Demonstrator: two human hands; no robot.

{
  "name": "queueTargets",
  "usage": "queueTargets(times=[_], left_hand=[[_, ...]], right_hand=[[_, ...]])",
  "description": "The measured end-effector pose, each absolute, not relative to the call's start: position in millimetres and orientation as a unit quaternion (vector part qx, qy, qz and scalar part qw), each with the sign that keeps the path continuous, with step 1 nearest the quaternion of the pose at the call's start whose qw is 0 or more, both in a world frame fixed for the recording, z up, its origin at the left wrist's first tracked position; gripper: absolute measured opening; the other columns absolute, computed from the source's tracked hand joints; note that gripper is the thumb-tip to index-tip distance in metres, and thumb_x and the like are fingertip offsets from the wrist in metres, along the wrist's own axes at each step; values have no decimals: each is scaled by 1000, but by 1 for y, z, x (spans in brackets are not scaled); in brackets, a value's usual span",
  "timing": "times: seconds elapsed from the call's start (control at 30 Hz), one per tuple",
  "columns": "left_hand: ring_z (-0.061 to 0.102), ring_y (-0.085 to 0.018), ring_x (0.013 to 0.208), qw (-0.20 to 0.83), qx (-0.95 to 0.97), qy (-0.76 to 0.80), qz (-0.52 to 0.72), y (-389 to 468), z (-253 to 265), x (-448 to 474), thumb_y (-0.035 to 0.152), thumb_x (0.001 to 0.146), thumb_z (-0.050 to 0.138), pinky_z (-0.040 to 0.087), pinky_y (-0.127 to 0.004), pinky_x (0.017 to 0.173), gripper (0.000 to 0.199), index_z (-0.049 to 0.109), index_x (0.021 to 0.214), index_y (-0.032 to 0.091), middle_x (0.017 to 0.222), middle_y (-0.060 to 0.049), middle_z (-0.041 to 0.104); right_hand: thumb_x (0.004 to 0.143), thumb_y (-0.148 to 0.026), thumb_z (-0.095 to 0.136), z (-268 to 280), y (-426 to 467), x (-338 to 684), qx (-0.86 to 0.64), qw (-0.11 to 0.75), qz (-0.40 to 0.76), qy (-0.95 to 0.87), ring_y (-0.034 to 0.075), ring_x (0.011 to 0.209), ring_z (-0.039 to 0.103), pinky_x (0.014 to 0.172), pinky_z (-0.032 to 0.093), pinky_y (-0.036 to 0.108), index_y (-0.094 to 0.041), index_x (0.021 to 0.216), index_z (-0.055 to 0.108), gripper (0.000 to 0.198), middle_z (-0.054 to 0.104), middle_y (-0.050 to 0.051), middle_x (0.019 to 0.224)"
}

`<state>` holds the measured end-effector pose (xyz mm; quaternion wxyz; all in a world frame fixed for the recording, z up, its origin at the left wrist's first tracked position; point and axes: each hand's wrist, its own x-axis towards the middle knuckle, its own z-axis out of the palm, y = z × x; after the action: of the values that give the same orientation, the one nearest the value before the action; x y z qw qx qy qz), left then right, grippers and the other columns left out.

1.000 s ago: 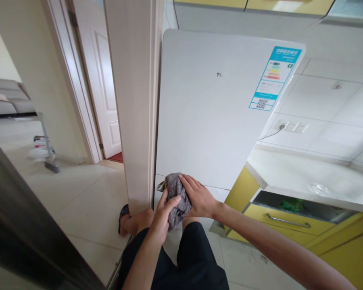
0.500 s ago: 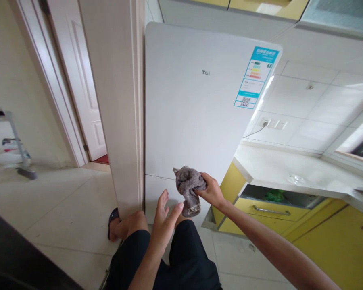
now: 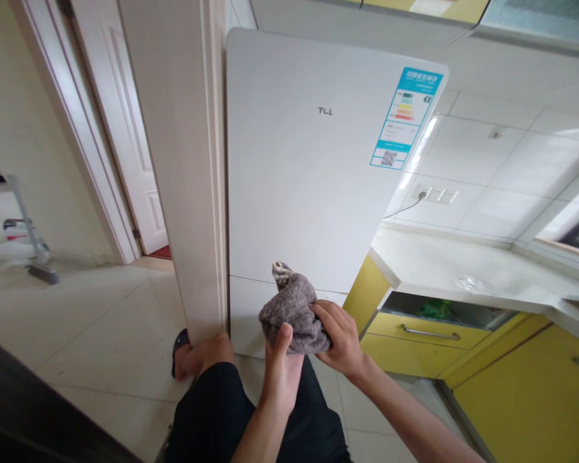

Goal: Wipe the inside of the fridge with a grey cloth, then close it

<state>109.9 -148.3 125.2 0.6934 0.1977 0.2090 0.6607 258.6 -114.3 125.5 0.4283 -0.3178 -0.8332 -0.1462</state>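
Note:
A bunched grey-brown cloth [image 3: 292, 312] is held in front of the lower part of the white refrigerator [image 3: 299, 186]. My right hand [image 3: 340, 334] grips the cloth from the right, its fingers curled over the edge. From below and left, my left hand [image 3: 282, 366] presses against it with the thumb up on the near side; the other left fingers are hidden behind the fabric. One pale, patterned end of the cloth sticks up at the top. Both hands are above my knees.
Right of the refrigerator are yellow cabinets [image 3: 415, 331] under a white countertop [image 3: 429, 257]. A wooden door frame [image 3: 188, 161] stands close on the left. Beyond it, a broom [image 3: 43, 273] rests on the tiled floor. A plug sits in the wall sockets [image 3: 437, 194].
My left hand has moved right and up onto the cloth, from open and apart to holding it. The cloth is now bunched between both hands, slightly lower and nearer.

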Motion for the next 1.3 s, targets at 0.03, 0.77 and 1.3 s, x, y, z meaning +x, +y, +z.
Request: queueTargets(times=[0.03,0.77,1.3], left_hand=[[59,-39,138,677,200,221,673,-148,123,111,65,59,92,47,-55,117,101,55,143,21,138,-19,68],[33,-38,158,196,718,316,589,-149,83,143,31,86,73,40,-58,123,121,-16,166,15,170,-29,29],[80,-20,94,275,676,379,570,-75,55,125,44,102,51,65,-30,87,37,79,96,21,98,-7,84]], right_hand=[[89,-29,57,124,-118,257,-309,435,-145,-833,32,103,72,83,64,49,-28,150,44,62,70,14,116],[62,-58,95,125,-129,263,-463,653,386,-459,34,111,72,102,58,50,-19,128,65,82,76,14,121],[52,-50,87,184,-14,486,-561,785,-13,-262,25,100,68,92,60,42,-18,119,60,79,71,6,111]])
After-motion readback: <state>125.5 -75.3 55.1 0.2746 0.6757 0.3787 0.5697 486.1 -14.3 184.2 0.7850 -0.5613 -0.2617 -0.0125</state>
